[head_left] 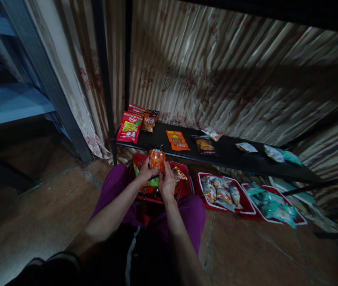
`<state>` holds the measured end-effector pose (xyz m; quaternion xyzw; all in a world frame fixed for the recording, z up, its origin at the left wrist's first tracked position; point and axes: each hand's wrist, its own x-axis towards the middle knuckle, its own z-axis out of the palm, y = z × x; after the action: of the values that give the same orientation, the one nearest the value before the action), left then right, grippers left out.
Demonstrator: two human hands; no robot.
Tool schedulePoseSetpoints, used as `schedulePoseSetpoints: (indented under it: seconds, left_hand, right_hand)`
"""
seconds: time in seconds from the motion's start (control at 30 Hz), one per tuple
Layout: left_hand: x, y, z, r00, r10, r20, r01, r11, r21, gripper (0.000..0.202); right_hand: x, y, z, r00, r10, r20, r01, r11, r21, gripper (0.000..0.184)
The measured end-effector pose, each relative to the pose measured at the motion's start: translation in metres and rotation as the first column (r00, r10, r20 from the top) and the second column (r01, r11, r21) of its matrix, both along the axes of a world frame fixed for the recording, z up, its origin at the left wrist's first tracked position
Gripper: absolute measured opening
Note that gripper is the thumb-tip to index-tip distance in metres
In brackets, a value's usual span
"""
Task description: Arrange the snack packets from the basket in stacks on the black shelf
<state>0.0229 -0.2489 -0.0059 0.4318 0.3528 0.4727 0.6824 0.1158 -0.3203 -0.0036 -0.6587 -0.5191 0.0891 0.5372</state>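
Orange packet is being held upright in both hands, its long axis standing nearly vertical, just above the far rim of a red basket that is sitting between the person's knees. Left hand is gripping the packet's lower left edge, fingers curled onto it. Right hand is holding the lower right side, fingers pointing up along it. From both hands the packet is pointing up and away, toward the shelf; the left hand is sitting slightly higher and nearer the packet's middle. More packets are lying in the basket under the hands. A black shelf is running just beyond the packet, its front edge close behind it. At the shelf's left corner a red bag is standing. A flat orange pouch is lying near the front edge, just right of the held packet. On the floor under the shelf's right half, a red tray of packets is lying, with a second one beside it.
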Motion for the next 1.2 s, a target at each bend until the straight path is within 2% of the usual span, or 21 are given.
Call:
schedulePoseSetpoints:
  seconds: [0.17,0.33,0.47,0.6,0.73,0.83,0.93,1.03,1.1,1.2]
  left_hand:
    - [0.002,0.000,-0.008,0.993,-0.018,-0.117,0.027,0.996,0.081,0.077]
    - [0.001,-0.001,-0.012,0.978,0.010,-0.210,0.012,0.995,0.101,0.076]
    - [0.000,-0.002,-0.011,0.972,0.028,-0.235,-0.002,0.994,0.113,0.067]
    - [0.000,-0.004,-0.009,0.971,0.008,-0.241,0.019,0.994,0.111,0.050]
    - [0.001,-0.006,-0.007,0.965,0.014,-0.262,0.025,0.989,0.144,0.041]
    - [0.000,-0.007,-0.006,0.952,0.022,-0.307,0.041,0.979,0.200,0.039]
    - [-0.002,-0.007,-0.004,0.945,0.022,-0.326,0.060,0.969,0.239,0.039]
    - [-0.004,-0.007,-0.002,0.945,0.053,-0.322,0.027,0.971,0.237,0.036]
    - [-0.005,-0.006,-0.001,0.931,0.097,-0.352,-0.024,0.979,0.204,0.034]
    - [-0.007,-0.006,0.000,0.931,0.123,-0.342,-0.098,0.991,0.091,0.029]
  right_hand:
    - [-0.005,0.002,-0.001,0.988,0.031,0.154,-0.021,0.998,-0.064,0.055]
    - [-0.005,0.005,-0.005,0.990,0.073,0.117,-0.059,0.992,-0.115,0.053]
    - [-0.004,0.004,-0.004,0.995,0.080,-0.061,-0.090,0.980,-0.179,0.055]
    - [-0.004,0.002,0.001,0.942,0.044,-0.332,-0.129,0.963,-0.239,0.069]
    - [-0.004,0.001,0.004,0.869,0.079,-0.488,-0.178,0.971,-0.160,0.079]
    - [-0.004,0.002,0.000,0.819,0.097,-0.565,-0.190,0.976,-0.109,0.078]
    - [-0.003,0.003,-0.006,0.731,0.084,-0.677,-0.144,0.989,-0.033,0.063]
    - [-0.002,0.003,-0.007,0.560,0.081,-0.824,-0.086,0.996,0.040,0.047]
    - [-0.002,0.002,-0.005,0.437,0.097,-0.894,-0.084,0.994,0.067,0.040]
    - [0.001,0.000,-0.001,0.321,0.123,-0.939,-0.097,0.991,0.097,0.032]
